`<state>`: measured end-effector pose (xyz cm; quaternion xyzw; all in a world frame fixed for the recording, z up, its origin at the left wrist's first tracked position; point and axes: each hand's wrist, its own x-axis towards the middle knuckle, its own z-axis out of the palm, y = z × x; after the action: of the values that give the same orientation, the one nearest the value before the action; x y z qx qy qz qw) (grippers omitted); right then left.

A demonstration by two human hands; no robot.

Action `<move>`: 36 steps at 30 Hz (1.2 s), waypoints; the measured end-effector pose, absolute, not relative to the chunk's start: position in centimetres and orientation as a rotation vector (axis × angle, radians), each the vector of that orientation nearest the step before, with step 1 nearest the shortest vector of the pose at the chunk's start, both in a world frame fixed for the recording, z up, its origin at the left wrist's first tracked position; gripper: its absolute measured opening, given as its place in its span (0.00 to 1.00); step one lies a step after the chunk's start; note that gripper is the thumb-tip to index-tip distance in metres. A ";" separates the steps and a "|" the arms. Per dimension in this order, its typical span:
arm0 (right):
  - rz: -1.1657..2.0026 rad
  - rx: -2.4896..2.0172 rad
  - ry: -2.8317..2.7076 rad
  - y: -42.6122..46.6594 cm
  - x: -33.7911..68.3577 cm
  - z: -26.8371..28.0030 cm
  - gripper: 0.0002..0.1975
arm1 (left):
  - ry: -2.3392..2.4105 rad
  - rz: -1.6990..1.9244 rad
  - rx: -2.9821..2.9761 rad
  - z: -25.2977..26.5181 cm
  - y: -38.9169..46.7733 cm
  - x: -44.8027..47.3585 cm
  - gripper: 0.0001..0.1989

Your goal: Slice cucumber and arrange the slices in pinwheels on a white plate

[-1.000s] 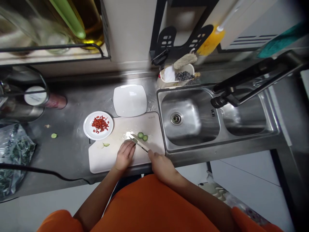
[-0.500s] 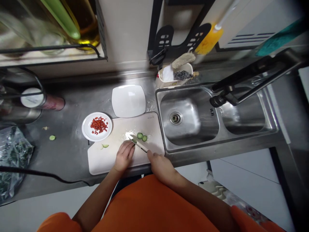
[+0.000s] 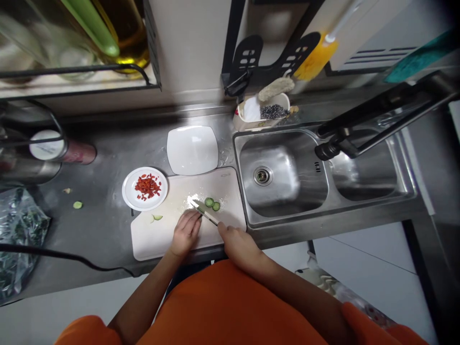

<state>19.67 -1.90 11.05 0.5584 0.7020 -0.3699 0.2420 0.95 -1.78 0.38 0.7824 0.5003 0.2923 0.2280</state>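
Observation:
My right hand is closed around the handle of a kitchen knife, its blade slanting up and left over the cutting board. My left hand is closed with bent fingers beside the blade, on a piece of cucumber that is mostly hidden under them. Two round cucumber slices lie on the board just beyond the knife. Small pale green trimmings rest on the board's left part. A white plate with red goji berries overlaps the board's upper left corner.
A white square plate stands behind the board. To the right is a double steel sink with a black faucet. A cucumber end, a plastic bag of greens and a black cable are at left.
The knife blade shifts very slightly beside my left fingers. Otherwise the hands, slices and plates stay as they were; the view moves a little.

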 end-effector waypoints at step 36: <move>-0.979 1.552 1.936 -2.2 19.8 10.8 0.18 | 1.384 0.743 2.187 0.8 -1.9 0.9 0.12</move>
<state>19.84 -2.18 10.79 0.5656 0.7055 -0.3566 0.2349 0.92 -1.94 0.82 0.7917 0.5012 0.2692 0.2227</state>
